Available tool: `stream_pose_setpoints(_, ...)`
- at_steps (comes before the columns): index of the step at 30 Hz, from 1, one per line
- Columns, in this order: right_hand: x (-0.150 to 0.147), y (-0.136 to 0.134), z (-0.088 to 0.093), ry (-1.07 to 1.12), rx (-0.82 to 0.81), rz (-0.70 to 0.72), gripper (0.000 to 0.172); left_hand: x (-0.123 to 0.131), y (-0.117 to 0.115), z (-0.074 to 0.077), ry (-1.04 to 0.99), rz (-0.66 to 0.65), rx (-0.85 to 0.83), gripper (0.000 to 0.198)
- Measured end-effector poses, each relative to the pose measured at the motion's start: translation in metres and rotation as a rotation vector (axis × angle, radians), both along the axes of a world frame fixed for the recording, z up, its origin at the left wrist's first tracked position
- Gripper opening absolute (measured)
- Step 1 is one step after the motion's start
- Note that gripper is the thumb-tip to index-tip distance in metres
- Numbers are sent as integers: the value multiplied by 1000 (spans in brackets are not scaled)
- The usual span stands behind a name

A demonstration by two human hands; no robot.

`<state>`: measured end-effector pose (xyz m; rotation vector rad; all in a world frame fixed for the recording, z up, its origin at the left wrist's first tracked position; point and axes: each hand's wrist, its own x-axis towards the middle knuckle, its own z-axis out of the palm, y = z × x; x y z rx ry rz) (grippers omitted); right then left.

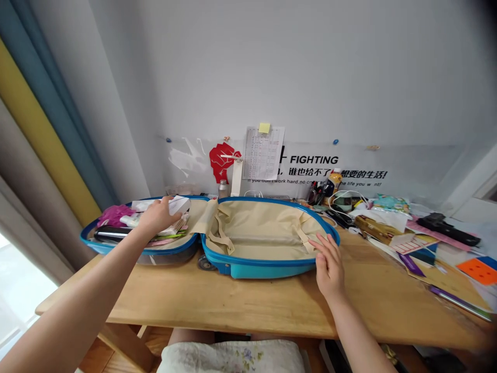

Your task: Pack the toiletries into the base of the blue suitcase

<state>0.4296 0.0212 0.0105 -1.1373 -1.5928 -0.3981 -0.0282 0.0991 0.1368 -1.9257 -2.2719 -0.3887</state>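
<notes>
A small blue suitcase (267, 267) lies open on the wooden table (240, 300), both halves lined in beige. My left hand (157, 216) reaches into the left half and is closed on a white paper packet (179, 203) above the packed things. That half holds a pink cloth (113, 214), a dark flat item (111, 233) and several small packets. The right half (264, 228) holds only its straps. My right hand (330, 264) rests with fingers spread on the right rim of the case.
To the right the table is heaped with books, papers, a black box (446, 228), cables and an orange card (479, 270). A bottle (334, 180) and a poster stand against the wall. Curtains hang at the left.
</notes>
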Motion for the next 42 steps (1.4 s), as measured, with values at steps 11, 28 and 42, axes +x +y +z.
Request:
stream_pose_setpoints(11,-1,-4,1,4,-43,-25,35,172,-12,1,23,-818,-182,67)
stream_pose_setpoints(28,-2,-8,2,10,-82,-24,35,296,3,-40,205,-986,-544,76)
stream_pose_setpoints(42,-3,-9,2,8,-48,-9,34,283,3,-31,115,-755,-674,44)
